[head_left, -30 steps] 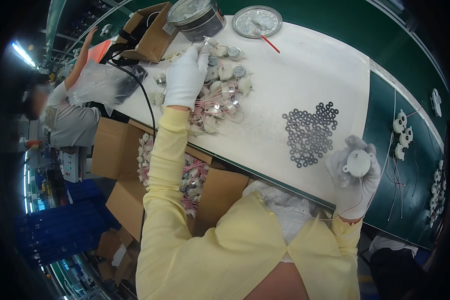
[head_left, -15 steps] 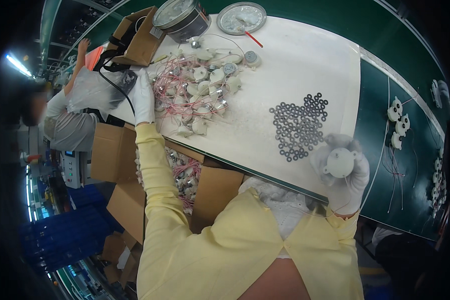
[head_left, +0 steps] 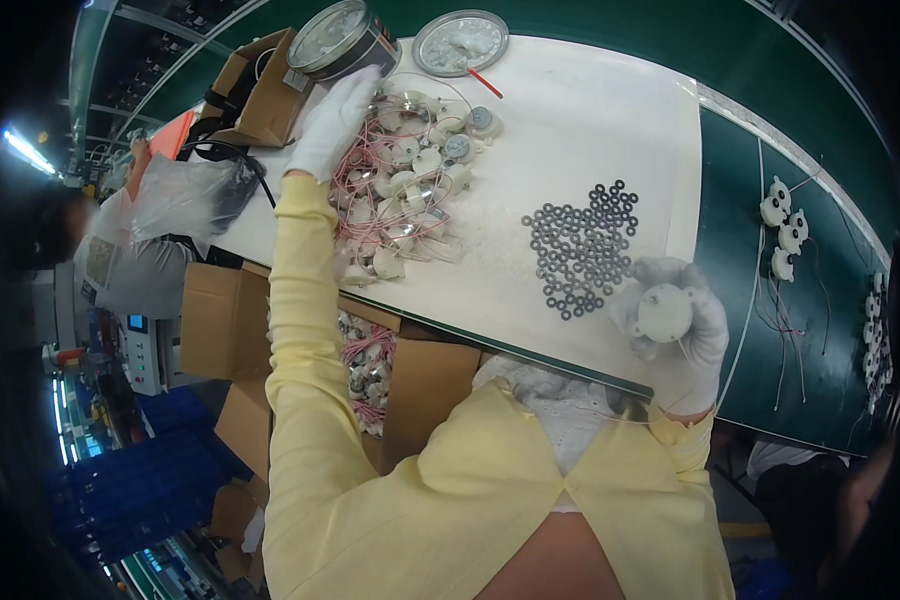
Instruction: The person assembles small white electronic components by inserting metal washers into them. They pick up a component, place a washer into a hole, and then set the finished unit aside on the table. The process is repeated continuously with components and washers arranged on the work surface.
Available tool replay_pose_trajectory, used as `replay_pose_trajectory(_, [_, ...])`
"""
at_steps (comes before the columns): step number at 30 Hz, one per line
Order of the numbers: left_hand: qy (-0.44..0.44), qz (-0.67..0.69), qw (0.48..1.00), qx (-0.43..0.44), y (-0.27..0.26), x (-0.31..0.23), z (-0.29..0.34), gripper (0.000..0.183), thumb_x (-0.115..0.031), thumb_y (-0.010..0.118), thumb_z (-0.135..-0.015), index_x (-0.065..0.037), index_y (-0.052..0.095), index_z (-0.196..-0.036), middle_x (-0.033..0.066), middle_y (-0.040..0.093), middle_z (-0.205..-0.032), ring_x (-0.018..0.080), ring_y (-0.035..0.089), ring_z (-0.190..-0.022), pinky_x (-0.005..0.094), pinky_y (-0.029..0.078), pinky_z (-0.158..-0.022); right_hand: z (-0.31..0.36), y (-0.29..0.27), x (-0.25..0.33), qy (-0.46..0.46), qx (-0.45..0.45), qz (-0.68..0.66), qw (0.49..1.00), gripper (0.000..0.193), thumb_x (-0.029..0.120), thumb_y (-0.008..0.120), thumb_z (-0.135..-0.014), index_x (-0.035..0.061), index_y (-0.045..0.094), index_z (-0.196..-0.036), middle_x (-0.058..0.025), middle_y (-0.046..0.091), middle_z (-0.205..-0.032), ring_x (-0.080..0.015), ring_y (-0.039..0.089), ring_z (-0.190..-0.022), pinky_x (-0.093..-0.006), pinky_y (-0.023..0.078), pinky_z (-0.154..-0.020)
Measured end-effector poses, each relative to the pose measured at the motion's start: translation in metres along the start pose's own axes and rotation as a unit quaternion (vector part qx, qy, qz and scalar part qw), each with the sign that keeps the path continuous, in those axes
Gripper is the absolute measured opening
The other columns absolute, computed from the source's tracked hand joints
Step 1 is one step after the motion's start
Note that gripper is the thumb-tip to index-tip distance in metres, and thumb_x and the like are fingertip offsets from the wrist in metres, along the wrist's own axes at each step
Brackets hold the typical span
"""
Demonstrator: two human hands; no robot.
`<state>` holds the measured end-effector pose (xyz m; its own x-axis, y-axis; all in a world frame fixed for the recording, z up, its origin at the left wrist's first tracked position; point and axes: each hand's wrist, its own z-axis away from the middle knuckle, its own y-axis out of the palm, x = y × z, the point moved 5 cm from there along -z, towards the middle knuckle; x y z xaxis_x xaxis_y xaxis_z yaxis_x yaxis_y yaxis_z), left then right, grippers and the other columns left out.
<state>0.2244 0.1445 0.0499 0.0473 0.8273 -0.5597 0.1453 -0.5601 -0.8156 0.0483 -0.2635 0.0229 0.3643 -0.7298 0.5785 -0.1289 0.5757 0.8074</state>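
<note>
My right hand (head_left: 705,335), in a white glove, grips a round white small motor (head_left: 665,314) with side lugs, its flat face up and a thin wire trailing down. Just left of it, small dark ring washers (head_left: 580,245) lie spread on the white tabletop (head_left: 530,130). My left hand (head_left: 335,125), also gloved, reaches across the far left side of a pile of small white motors (head_left: 400,185) with tangled pink wires. Its fingers are stretched out toward the tin, and nothing shows in them; the fingertips' contact is hard to make out.
Behind the pile stand a tin of pale paste (head_left: 335,45), a paste-covered lid (head_left: 460,42) with a red stick, and an open carton (head_left: 260,95). Several motors (head_left: 785,230) lie on the green belt (head_left: 730,200) at right. Below the table edge, a cardboard box (head_left: 430,390) holds more motors. Another person (head_left: 135,250) works at left.
My left hand has moved from the pile's left edge farther forward and right, toward the tin. My right hand still holds the motor, slightly turned. The whole view has shifted a little.
</note>
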Motion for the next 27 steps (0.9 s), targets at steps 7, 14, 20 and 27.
replay_pose_trajectory(7, [-0.069, 0.101, 0.975, 0.188, 0.024, -0.015, -0.020, 0.053, -0.040, 0.048, -0.113, -0.001, 0.062, -0.144, 0.0122, 0.066, -0.145, 0.0206, 0.058, -0.138, 0.0328, 0.041, -0.118, -0.001, -0.003, -0.002, -0.015, 0.011, 0.001, 1.000, 0.061, 0.044, 0.059, -0.106, -0.0127, 0.058, -0.128, -0.0212, 0.072, -0.098, -0.0196, 0.065, -0.059, -0.0290, 0.055, -0.057])
replay_pose_trajectory(14, [-0.011, 0.024, 0.986, 0.164, -0.016, -0.057, 0.029, 0.052, -0.043, 0.056, -0.109, -0.003, 0.066, -0.142, 0.0105, 0.069, -0.141, 0.0187, 0.062, -0.131, 0.0309, 0.046, -0.113, -0.007, 0.008, 0.007, -0.087, 0.159, -0.089, 0.979, 0.030, 0.033, 0.052, -0.109, 0.0145, 0.071, -0.122, -0.0219, 0.072, -0.127, -0.0173, 0.054, -0.051, -0.0307, 0.039, -0.049])
replay_pose_trajectory(20, [0.112, -0.219, 0.968, 0.039, -0.013, -0.142, 0.056, 0.049, -0.049, 0.056, -0.103, -0.014, 0.070, -0.134, 0.0095, 0.073, -0.133, 0.0266, 0.068, -0.121, 0.0357, 0.053, -0.101, -0.008, 0.014, 0.010, -0.095, 0.157, -0.097, 0.978, 0.060, 0.045, 0.036, -0.114, -0.0025, 0.069, -0.127, -0.0122, 0.056, -0.063, -0.0138, 0.040, -0.043, -0.0291, 0.030, -0.046])
replay_pose_trajectory(27, [0.196, -0.310, 0.930, 0.021, 0.080, -0.142, 0.060, 0.045, -0.051, 0.055, -0.102, -0.017, 0.073, -0.125, 0.0091, 0.074, -0.118, 0.0330, 0.067, -0.115, 0.0454, 0.054, -0.094, -0.014, 0.018, 0.011, -0.063, 0.139, -0.092, 0.984, 0.062, 0.044, 0.036, -0.113, -0.0057, 0.071, -0.124, -0.0097, 0.058, -0.053, -0.0118, 0.036, -0.039, -0.0286, 0.028, -0.045])
